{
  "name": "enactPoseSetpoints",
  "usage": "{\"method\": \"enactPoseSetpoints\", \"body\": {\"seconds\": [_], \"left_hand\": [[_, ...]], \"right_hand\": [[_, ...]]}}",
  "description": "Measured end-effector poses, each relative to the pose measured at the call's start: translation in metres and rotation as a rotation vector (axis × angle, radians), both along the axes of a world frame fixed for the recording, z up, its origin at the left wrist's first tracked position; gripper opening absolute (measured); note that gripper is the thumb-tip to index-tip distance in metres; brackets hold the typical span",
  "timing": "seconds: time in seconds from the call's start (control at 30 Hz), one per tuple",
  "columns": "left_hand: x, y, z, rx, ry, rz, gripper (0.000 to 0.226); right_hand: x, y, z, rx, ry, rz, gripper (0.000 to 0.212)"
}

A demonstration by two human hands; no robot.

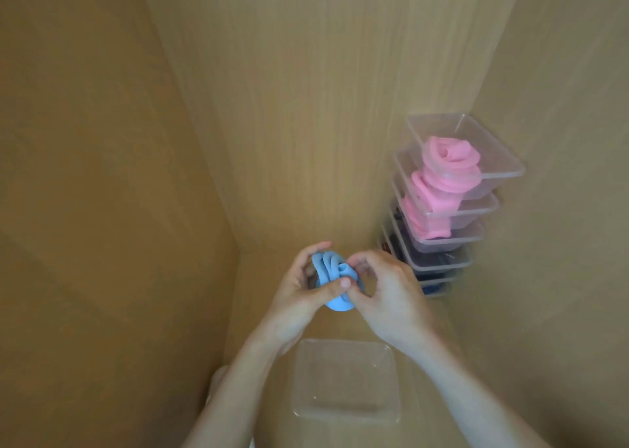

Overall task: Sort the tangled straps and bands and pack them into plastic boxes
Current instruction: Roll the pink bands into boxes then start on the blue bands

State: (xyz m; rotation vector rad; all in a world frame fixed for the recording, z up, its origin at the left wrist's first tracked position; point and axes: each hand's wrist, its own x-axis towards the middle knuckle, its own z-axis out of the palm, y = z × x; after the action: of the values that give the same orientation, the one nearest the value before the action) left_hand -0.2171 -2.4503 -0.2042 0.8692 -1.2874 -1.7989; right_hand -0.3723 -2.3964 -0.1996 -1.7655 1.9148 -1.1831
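fingers of my left hand and right hand curl round one rolled blue band, hiding its underside, just beyond one empty clear box. in the stacked boxes i count three pink bands; the lower boxes are too dark to count.

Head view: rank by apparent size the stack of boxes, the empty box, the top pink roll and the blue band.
1. stack of boxes
2. empty box, though it lies nearer the camera
3. pink roll and blue band look alike, the band partly covered: not ranked
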Motion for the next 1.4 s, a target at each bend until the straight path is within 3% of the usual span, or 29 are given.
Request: {"method": "enactPoseSetpoints", "body": {"seconds": [0.17,0.3,0.4,0.47,0.57,0.63,0.7,0.8,0.93,1.07,1.13,1.2,1.4], "left_hand": [[0.009,0.003,-0.016,-0.008,-0.149,0.045,0.06],[0.014,0.008,-0.022,0.094,-0.126,-0.012,0.062],[0.018,0.011,-0.025,0.157,-0.072,-0.129,0.064],[0.019,0.012,-0.027,0.216,-0.035,-0.182,0.069],[0.019,0.016,-0.029,0.305,-0.012,-0.174,0.07],[0.02,0.018,-0.03,0.328,-0.062,-0.132,0.064],[0.021,0.02,-0.033,0.316,-0.173,-0.075,0.057],[0.023,0.025,-0.041,0.176,-0.384,-0.052,0.043],[0.033,0.037,-0.056,-0.019,-0.53,-0.093,0.033],[0.046,0.05,-0.065,-0.125,-0.621,-0.227,0.052],[0.05,0.053,-0.068,-0.19,-0.691,-0.285,0.072],[0.051,0.054,-0.071,-0.259,-0.765,-0.322,0.079],[0.05,0.059,-0.085,-0.553,-0.978,-0.374,0.044]], "right_hand": [[0.0,0.008,-0.021,0.059,-0.171,-0.047,0.035],[0.0,0.014,-0.031,0.18,-0.348,-0.074,0.024],[-0.003,0.019,-0.032,0.379,-0.804,0.013,0.013],[-0.005,0.025,-0.032,0.498,-1.163,0.111,0.019],[-0.008,0.034,-0.035,0.6,-1.309,0.197,0.046],[-0.006,0.038,-0.039,0.602,-1.263,0.151,0.05],[-0.004,0.042,-0.044,0.567,-1.175,0.039,0.035],[-0.003,0.051,-0.054,0.569,-1.02,-0.072,0.025],[0.006,0.063,-0.069,0.607,-0.844,-0.107,0.024],[0.017,0.07,-0.084,0.637,-0.741,-0.137,0.023],[0.021,0.073,-0.09,0.629,-0.628,-0.165,0.025],[0.024,0.074,-0.093,0.619,-0.464,-0.18,0.03],[0.033,0.075,-0.094,0.655,-0.154,-0.168,0.02]]}}
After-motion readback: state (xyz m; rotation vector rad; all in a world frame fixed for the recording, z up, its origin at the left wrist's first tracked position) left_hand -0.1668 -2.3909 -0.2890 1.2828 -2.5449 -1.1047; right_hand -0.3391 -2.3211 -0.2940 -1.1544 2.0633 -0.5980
